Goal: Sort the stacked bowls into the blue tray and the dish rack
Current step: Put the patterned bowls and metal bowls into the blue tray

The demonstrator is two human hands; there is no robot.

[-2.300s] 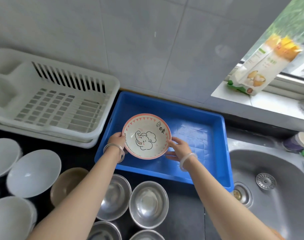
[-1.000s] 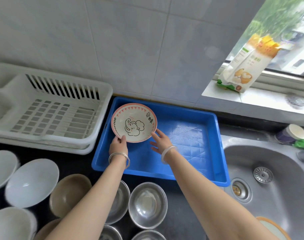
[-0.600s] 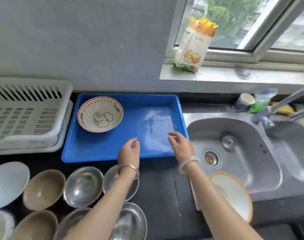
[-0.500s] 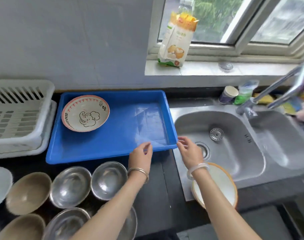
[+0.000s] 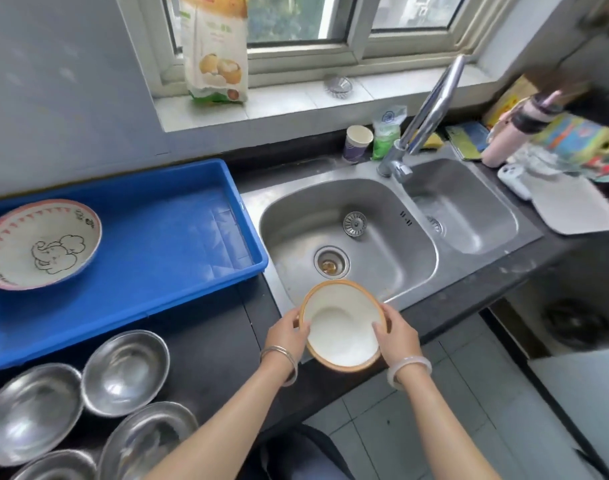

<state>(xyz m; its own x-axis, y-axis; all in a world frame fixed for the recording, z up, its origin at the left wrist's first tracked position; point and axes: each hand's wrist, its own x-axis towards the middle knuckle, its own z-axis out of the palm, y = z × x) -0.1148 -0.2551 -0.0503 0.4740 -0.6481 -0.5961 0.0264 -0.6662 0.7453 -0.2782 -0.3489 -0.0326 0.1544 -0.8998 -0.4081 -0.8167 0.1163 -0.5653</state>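
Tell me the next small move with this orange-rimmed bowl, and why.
Probably carry the orange-rimmed bowl, held by left hand and right hand, left to the blue tray. The elephant bowl lies there already, with bare floor beside it.

elephant bowl cut by left edge, steel bowls cropped at bottom-left, right countertop clutter perhaps blurred

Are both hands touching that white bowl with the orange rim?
Touching. The head view shows the left hand and right hand gripping opposite sides of the orange-rimmed white bowl.
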